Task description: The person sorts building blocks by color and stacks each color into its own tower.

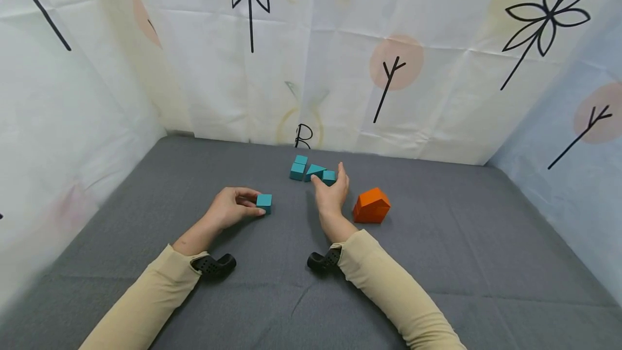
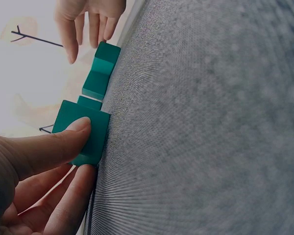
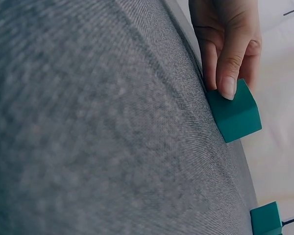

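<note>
"Left side?"
"On my feed, the left hand (image 1: 232, 205) pinches 1 teal cube (image 1: 264, 201) by its sides, probably for steadiness."
"Then?"
"Farther back, teal blocks (image 1: 298, 170); the right hand (image 1: 332, 194) has fingers spread near them, contact I can't tell. 1 orange block (image 1: 371, 207) sits rightmost, likely parked aside."

And the left grip (image 2: 39, 159) masks part of its teal cube (image 2: 99, 131) in the left wrist view! Past it, the right grip (image 2: 90, 12) is sliced by the top edge; beside both, worktop (image 2: 235, 137) partly blurs.
</note>
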The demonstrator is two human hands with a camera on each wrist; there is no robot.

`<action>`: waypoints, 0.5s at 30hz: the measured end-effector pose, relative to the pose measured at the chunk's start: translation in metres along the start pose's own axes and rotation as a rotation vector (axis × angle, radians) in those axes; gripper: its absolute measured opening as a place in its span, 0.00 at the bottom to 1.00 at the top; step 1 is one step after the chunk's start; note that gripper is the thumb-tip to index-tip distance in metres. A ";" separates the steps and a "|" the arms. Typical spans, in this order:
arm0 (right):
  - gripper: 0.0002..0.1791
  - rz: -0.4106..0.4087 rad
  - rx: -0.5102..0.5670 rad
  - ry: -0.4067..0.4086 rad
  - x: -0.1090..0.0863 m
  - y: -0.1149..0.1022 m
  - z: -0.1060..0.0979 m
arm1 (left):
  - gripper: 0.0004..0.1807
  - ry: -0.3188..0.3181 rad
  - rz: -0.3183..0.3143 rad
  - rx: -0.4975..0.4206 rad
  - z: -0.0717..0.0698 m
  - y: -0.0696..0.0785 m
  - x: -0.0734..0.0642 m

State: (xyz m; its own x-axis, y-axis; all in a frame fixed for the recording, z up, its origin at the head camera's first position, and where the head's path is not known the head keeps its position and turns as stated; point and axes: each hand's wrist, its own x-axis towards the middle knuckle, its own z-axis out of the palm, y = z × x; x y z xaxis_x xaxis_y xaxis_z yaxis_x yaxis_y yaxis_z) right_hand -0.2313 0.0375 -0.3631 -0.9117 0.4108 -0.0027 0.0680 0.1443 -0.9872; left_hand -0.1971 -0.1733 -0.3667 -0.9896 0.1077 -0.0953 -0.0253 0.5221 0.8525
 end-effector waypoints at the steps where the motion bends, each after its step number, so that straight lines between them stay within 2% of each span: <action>1: 0.42 0.006 0.000 -0.002 0.001 0.001 0.000 | 0.23 0.000 0.000 -0.001 0.000 0.000 0.000; 8: 0.37 0.030 0.018 0.013 0.006 0.005 0.002 | 0.22 0.005 -0.003 0.005 0.000 0.001 0.000; 15: 0.30 0.051 0.021 0.073 0.014 0.009 0.004 | 0.23 0.008 -0.016 0.010 0.001 0.002 0.001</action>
State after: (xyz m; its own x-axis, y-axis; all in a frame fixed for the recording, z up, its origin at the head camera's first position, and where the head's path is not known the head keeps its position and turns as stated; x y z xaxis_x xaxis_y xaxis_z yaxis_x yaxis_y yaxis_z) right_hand -0.2450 0.0414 -0.3728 -0.8752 0.4819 -0.0425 0.1044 0.1024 -0.9893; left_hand -0.1977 -0.1713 -0.3654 -0.9902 0.0923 -0.1048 -0.0399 0.5325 0.8455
